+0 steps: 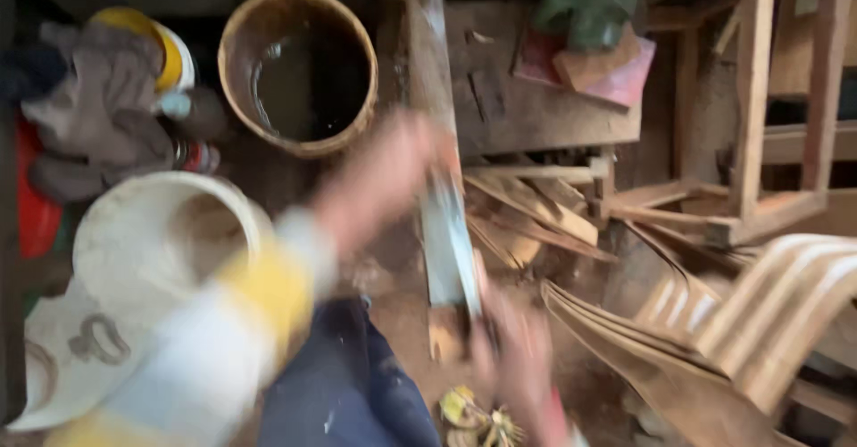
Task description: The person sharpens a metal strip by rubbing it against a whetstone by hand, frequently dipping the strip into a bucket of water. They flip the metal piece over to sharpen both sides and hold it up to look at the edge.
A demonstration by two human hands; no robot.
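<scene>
**Two blurred hands on a long wooden board in a cluttered workshop**

A long, narrow wooden board (444, 206), pale and worn along one face, runs almost straight up the middle of the view, from near the person's knee to the top edge of the frame. It stands over a dirt floor (402, 309) littered with offcuts.

The left hand (388, 175), heavily blurred by motion, lies against the left side of the board about halfway up. Its fingers cannot be made out, so whether they grip the board or only press on it cannot be told. The left sleeve (223, 340) is white with yellow bands.

The right hand (513, 358) is at the board's lower end, touching it or just beside it. It too is smeared; whether the fingers are closed cannot be told.

Below, between the arms, is a knee in dark blue trousers (348, 384).

To the left of the board, a round brown bucket (299, 67) holds dark liquid. Nearer the viewer sits a white bucket (165, 242). Grey rags (103, 112) lie heaped at far left beside a yellow and white container (165, 50).

To the right, loose wood scraps (536, 210) are piled just beside the board. Beyond them stands a bare wooden frame (754, 125), and a slatted plastic chair (768, 313) fills the lower right corner.
</scene>
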